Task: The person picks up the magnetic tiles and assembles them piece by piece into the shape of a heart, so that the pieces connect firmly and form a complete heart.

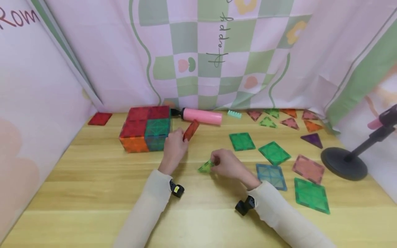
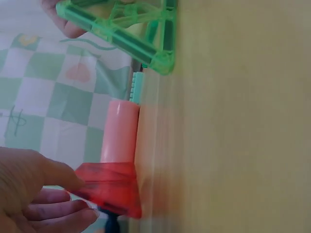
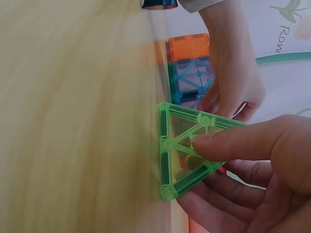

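In the head view my left hand (image 1: pixel 174 148) pinches a translucent red magnetic tile (image 1: pixel 191 130) just right of a box built of magnetic tiles (image 1: pixel 158 127). The left wrist view shows this red tile (image 2: pixel 109 187) between thumb and fingers, its lower edge near the tabletop. My right hand (image 1: pixel 227 164) pinches a light green triangular magnetic tile (image 1: pixel 206 167) by one corner, over the middle of the table. In the right wrist view the green triangle (image 3: pixel 165 145) stands upright, thumb on its face and fingers behind. The box has red, green, orange and blue faces.
A pink cylinder with a black end (image 1: pixel 203 116) lies behind the hands. Several triangular tiles (image 1: pixel 289 123) lie at the back right, with square tiles (image 1: pixel 274 153) nearer. A black stand (image 1: pixel 344 163) is at the right edge. One red tile (image 1: pixel 100 119) lies far left.
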Demonstrator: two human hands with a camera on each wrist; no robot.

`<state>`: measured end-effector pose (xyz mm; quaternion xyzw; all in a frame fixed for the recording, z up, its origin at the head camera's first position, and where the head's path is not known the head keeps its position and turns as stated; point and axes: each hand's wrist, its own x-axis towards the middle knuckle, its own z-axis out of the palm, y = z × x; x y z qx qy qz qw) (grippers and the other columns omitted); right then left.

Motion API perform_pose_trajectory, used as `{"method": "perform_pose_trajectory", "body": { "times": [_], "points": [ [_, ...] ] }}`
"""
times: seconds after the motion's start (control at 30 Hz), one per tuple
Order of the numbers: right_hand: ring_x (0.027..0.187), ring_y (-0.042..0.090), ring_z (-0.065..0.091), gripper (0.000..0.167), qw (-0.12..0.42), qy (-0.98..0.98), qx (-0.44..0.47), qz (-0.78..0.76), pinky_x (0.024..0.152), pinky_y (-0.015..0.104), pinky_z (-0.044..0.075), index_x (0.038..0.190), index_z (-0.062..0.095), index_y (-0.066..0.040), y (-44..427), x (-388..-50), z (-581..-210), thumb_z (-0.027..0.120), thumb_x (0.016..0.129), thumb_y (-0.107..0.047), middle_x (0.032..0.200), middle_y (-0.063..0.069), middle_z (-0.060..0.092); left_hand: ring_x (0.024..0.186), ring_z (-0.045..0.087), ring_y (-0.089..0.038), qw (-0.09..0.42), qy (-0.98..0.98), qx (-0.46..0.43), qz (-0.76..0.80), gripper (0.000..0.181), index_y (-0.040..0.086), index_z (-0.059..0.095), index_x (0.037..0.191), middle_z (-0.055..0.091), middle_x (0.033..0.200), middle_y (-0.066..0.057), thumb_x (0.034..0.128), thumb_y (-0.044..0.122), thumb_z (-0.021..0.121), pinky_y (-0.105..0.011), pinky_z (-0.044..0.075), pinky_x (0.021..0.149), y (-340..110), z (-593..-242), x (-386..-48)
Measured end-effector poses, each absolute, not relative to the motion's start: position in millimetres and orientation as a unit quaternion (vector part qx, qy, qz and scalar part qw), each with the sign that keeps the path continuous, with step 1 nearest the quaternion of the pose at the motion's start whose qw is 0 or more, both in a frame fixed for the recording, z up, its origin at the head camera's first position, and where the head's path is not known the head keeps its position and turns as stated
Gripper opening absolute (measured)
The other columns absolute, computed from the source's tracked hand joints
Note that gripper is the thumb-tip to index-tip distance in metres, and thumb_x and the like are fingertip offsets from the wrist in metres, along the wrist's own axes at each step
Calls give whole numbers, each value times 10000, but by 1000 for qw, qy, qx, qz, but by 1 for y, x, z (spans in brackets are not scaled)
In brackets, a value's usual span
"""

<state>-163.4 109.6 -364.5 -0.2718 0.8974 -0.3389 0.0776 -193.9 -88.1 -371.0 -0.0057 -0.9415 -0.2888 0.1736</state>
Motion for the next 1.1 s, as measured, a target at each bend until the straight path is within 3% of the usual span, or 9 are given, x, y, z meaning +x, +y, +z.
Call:
{"method": "perform_pose_trajectory", "body": {
  "times": [0.27,0.53,0.67,0.8,0.97,1.1],
  "points": [
    [628,115,498,145,66,908,-248,-332,586,243,442,702,612,-44,102,-165,-366,734,722,30,672,26,598,715,650,-278,166,-939,-43,-299,190,-16,651,1035,687,879,-148,867,65,616,-384,536,596,-95,-358,-167],
    [601,93,507,103,65,898,-251,-356,575,238,457,703,649,-36,89,-161,-366,737,729,10,655,28,624,842,643,-216,26,-902,-149,-405,178,-11,667,994,695,912,-116,834,64,645,-348,537,771,-96,-358,-146],
    [588,88,525,89,72,896,-242,-366,563,228,467,715,669,-30,83,-161,-368,750,745,-9,660,37,652,827,645,-185,-22,-891,-192,-410,159,12,670,962,692,896,-102,810,56,688,-282,533,749,-96,-362,-143],
    [578,76,530,110,68,895,-247,-366,570,222,474,705,669,-39,75,-160,-370,770,747,-48,658,31,662,747,623,-134,-19,-893,-223,-391,109,43,675,886,685,804,-60,788,43,724,-201,500,674,-95,-366,-142],
    [571,75,533,113,68,892,-259,-365,577,217,474,713,663,-37,70,-158,-371,767,756,-52,662,37,663,682,584,-108,-4,-905,-205,-373,98,65,666,803,671,735,-44,776,-6,728,-212,482,635,-92,-369,-139],
    [681,112,585,102,85,887,-285,-352,644,244,501,803,666,-33,82,-161,-366,745,744,-9,753,56,675,648,564,-80,1,-910,-185,-370,117,78,655,757,663,704,-23,773,-8,732,-209,472,611,-91,-372,-138]
  ]
}}
